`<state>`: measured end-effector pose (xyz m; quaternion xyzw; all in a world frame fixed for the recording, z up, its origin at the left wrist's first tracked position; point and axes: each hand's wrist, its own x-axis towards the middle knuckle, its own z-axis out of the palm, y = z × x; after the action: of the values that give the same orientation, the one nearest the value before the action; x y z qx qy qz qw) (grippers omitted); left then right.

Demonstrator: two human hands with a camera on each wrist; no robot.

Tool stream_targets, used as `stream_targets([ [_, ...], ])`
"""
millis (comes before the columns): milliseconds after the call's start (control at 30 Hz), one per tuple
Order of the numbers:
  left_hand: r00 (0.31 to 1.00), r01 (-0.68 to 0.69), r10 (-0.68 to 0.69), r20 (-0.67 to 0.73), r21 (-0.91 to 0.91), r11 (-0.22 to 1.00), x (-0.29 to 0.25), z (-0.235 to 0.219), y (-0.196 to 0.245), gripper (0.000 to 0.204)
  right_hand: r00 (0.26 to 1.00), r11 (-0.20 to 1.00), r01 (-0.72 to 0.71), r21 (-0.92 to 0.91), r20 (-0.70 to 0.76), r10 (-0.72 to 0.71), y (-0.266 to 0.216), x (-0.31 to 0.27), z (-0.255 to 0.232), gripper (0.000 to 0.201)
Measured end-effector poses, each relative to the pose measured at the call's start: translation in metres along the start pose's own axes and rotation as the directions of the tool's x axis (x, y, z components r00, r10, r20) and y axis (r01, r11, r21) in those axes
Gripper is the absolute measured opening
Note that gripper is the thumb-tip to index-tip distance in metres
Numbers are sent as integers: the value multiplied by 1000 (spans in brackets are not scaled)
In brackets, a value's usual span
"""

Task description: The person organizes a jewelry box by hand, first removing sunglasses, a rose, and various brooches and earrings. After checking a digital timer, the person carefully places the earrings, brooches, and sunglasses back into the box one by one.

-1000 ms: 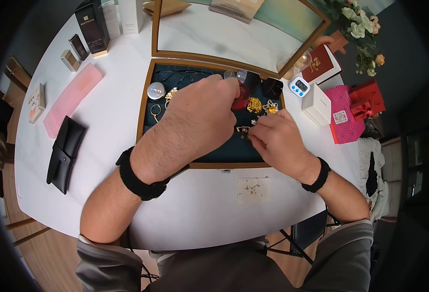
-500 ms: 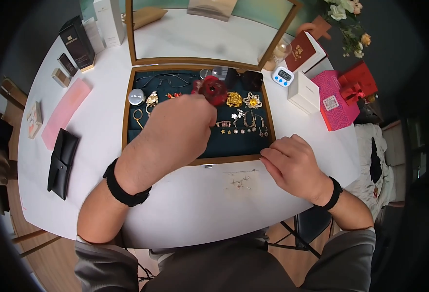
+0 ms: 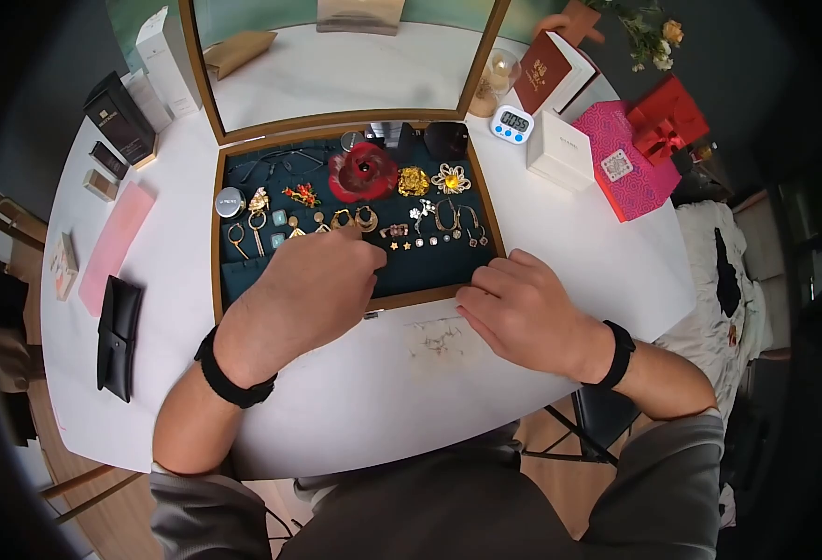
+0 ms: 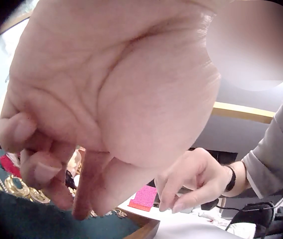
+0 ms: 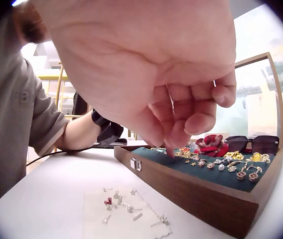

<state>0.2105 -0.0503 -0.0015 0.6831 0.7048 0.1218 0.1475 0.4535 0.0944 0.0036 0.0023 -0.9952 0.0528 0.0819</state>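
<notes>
My left hand (image 3: 303,285) hovers over the front left part of the jewellery box (image 3: 420,296), fingers loosely bent, with nothing visible between them in the left wrist view. Gold hoop earrings (image 3: 366,219) lie just beyond its knuckles. A red flower ornament (image 3: 362,173) sits farther back on the dark green lining. By the box's front right corner is my right hand (image 3: 532,308); in the right wrist view its loosely curled fingers (image 5: 201,123) are empty. Small silvery earrings (image 5: 126,206) rest on a pale sheet in front of the box.
The box's glass lid stands raised. Inside are a gold brooch (image 3: 414,182), dark sunglasses (image 3: 446,140) and glasses (image 3: 285,163). A timer (image 3: 511,124) and white box (image 3: 560,149) stand to the right. A black case (image 3: 119,338) and pink strip (image 3: 117,247) lie left.
My right hand has left the small earrings in the box for its front right corner. The left hand has drawn back from the red flower, which now shows whole. The head view has shifted.
</notes>
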Motion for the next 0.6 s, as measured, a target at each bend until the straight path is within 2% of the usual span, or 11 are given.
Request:
stream_targets([
  [133,999,-30,30,-41,-3,1000,-4,-6,5,14,989,996,72,58,123,-78,-3,-16,11,11],
  [233,997,-68,67,-33,-13,998,-7,-9,14,8,994,992,67,104,80,-76,-9,-26,31,11],
  [400,991,-133,133,-17,-31,991,-14,3,24,7,997,997,22,78,72,-27,-11,-20,36,12],
  [467,981,-183,185,51,-34,983,-18,9,27,5,997,997,26,67,77,-31,-11,-19,41,11],
  [500,978,-160,160,131,-10,987,-18,7,30,6,996,998,29,59,84,-34,-11,-19,43,11],
  [600,975,-160,156,157,16,987,-19,2,30,6,994,998,20,57,108,-26,-12,-17,44,7],
])
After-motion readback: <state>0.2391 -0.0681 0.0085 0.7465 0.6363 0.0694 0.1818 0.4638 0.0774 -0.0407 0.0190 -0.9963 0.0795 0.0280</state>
